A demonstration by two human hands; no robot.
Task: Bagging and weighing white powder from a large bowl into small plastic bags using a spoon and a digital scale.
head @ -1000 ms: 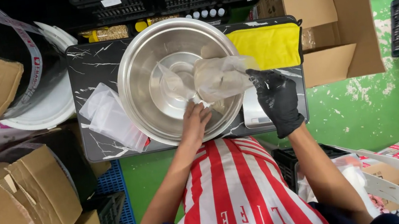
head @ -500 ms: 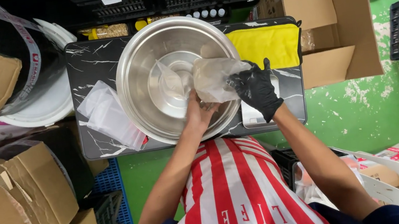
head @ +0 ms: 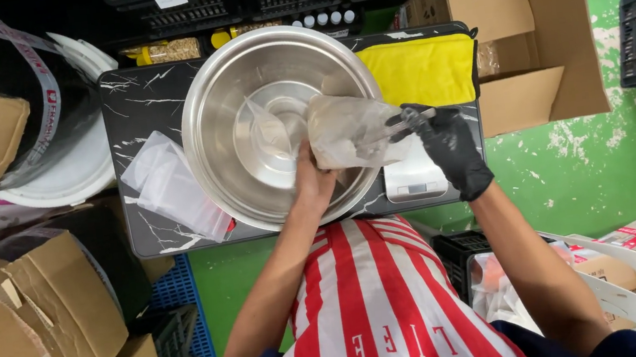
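The bare left hand (head: 313, 181) is closed around the lower end of a clear, filled plastic bag (head: 351, 135), gripping it from beneath, while the right hand (head: 449, 145) in a black glove pinches the bag's twisted neck between its fingertips. The bag hangs between the two hands, over the right side of a large round stainless steel bowl (head: 235, 107) that sits just ahead of the left hand on a black marble-patterned tabletop (head: 131, 113). Just below the right hand lies a small white digital scale (head: 414, 180), and ahead of it a folded yellow cloth (head: 420, 71). Well to the left of the left hand rests a pile of empty clear plastic bags (head: 172, 188)
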